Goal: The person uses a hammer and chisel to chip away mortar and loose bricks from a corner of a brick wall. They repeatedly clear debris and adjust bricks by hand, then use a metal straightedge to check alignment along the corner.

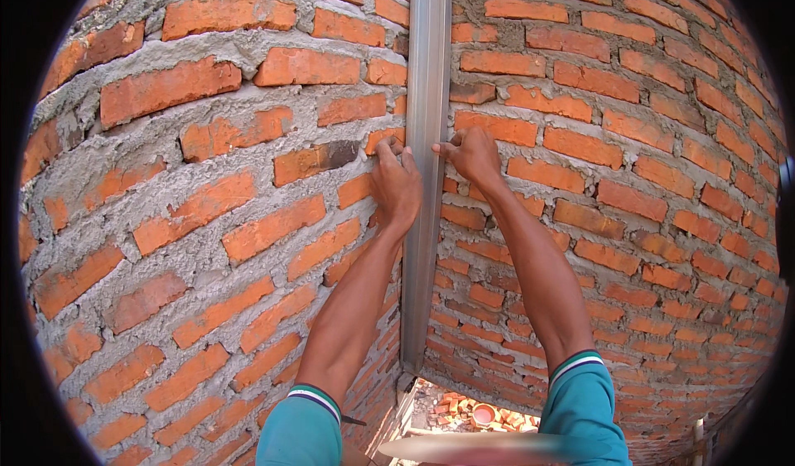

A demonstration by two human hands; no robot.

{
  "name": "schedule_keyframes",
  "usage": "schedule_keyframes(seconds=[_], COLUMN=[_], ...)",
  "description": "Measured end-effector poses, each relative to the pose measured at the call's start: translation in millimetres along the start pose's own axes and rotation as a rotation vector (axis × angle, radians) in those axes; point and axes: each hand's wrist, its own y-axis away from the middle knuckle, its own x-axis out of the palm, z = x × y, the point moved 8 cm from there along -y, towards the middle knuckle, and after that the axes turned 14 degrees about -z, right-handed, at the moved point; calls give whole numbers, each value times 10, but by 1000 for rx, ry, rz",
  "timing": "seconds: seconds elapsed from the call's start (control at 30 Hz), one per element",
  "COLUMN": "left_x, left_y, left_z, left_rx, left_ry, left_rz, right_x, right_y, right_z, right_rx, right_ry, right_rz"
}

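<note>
A long grey metal channel (424, 242) stands upright in the corner where two brick walls meet. My left hand (396, 183) is closed at its left edge, fingers bent and knuckles close to the brickwork. On the opposite edge my right hand (474, 155) is closed, with the thumb tip reaching onto the channel's face. Both hands are at about the same height, and the fingertips behind the edges are partly hidden. Teal sleeves with striped cuffs cover my upper arms.
The left brick wall (192, 209) has rough grey mortar squeezed between its bricks. Another brick wall (629, 197) rises on the right. Far below lie loose orange bricks (451, 405) around a round bucket (484, 415). A blurred pale object (464, 447) crosses the lower edge.
</note>
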Motion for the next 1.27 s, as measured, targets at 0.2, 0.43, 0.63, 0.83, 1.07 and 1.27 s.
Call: schedule_keyframes(seconds=[0.2,0.43,0.63,0.83,1.07,1.27], left_x=[-76,199,374,462,648,768], left_y=[42,-151,-105,-250,-60,316], left_z=[-212,-383,-486,-495,397,505], left_rx=[203,800,1117,888,-803,-1241], left_ry=[-196,-808,-976,-963,64,676], left_rz=[87,341,473,558,622,547], right_x=[33,144,145,165,160,281], right_y=[-1,-29,-56,-15,0,-41], right_z=[-39,-132,-131,-149,-69,-85], right_rx=[47,31,-36,131,219,452], right_ry=[5,-7,80,84,-5,-383], right_rz=[42,27,-12,76,100,223])
